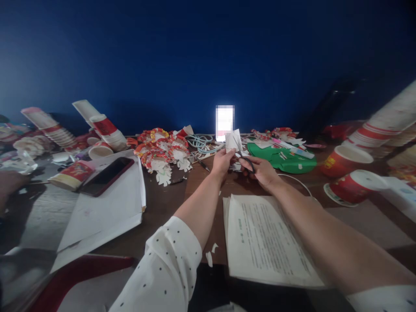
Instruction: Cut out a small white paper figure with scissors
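My left hand (223, 161) pinches a small white piece of paper (233, 141) and holds it up above the table. Just to the right, my right hand (260, 170) grips a pair of scissors (247, 164) with dark handles. The blades point at the paper's lower edge; whether they touch it I cannot tell. Beneath my right forearm lies a stack of printed sheets (260, 242). Small white paper scraps (209, 259) lie near the table's front edge.
Cut red-and-white paper pieces (162, 149) heap at the back left, beside coiled cables (201, 143). A green sheet (281, 158) lies behind my right hand. Paper cups (347, 160) stand at right. A phone (108, 175) rests on white sheets (104, 212). Another person's hand (11, 182) shows far left.
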A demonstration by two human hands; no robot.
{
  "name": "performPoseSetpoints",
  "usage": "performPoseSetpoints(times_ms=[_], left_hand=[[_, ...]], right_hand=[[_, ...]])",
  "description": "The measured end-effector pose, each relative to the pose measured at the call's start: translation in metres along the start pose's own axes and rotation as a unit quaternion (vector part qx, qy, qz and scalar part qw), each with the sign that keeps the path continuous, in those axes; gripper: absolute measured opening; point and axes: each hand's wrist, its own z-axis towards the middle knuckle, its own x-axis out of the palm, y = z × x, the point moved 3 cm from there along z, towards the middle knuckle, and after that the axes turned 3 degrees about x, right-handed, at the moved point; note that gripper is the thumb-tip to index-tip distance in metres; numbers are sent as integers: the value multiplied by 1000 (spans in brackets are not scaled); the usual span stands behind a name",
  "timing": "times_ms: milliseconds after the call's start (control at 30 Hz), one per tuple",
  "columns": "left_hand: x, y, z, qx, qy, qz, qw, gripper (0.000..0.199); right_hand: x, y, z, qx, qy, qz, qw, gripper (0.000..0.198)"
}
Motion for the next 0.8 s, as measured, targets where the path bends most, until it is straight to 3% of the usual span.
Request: performPoseSetpoints(times_ms=[800], left_hand=[[0,3,0,7,9,7,1000,22]], right_hand=[[1,1,0,-8,-9,7,1000,52]])
